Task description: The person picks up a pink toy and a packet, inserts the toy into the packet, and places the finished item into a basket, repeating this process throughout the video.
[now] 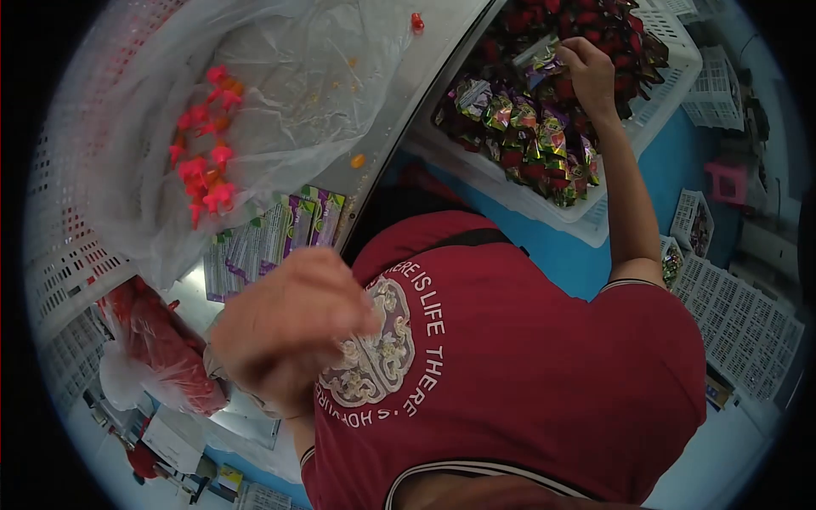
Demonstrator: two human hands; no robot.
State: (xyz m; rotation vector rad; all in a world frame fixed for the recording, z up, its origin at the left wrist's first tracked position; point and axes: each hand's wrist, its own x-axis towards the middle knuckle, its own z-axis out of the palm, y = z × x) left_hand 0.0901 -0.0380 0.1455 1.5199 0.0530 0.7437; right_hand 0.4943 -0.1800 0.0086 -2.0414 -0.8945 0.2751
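My right hand [588, 72] reaches over a white crate [595, 223] full of small foil packets. Its thumb and fingers are closed on a shiny green and purple packet [541, 65]. Below that hand lie more shiny packets [520, 119], over dark red ones [544, 174]. My left hand [293, 319] is raised in front of my chest, smeared by motion, with its fingers seemingly curled. Whether it holds anything cannot be made out. Close beyond it, flat purple and green printed packets [270, 238] lie overlapping on the metal table.
Pink and orange small plastic pieces [206, 170] lie on a clear plastic bag [297, 93] at the left. A bag of red items [166, 340] sits below it. White baskets [735, 327] and a pink stool [727, 183] stand on the blue floor at the right.
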